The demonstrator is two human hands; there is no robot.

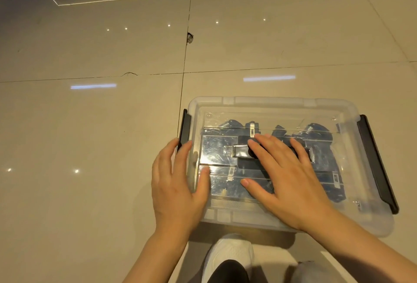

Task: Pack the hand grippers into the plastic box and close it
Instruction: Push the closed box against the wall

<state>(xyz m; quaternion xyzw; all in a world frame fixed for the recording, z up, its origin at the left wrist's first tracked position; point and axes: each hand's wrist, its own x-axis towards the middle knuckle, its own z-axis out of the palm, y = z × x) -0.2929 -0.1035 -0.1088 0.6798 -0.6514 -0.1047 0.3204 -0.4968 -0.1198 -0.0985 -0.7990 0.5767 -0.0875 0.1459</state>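
Clear plastic box (334, 106) lidded, dark hand grippers (316, 130) inside

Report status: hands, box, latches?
Both hands flat: left hand at lid's left edge, right hand mid-lid. Plastic box lidded, grippers inside. Black latches splayed outward.

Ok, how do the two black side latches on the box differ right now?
The left latch has the left hand at it, fingertips touching its lower end; the right latch has no hand near it, since the right hand lies flat on the lid. The left latch is seen nearly edge-on and looks short; the right latch shows as a long bar. Both are black and sit on the box's ends.
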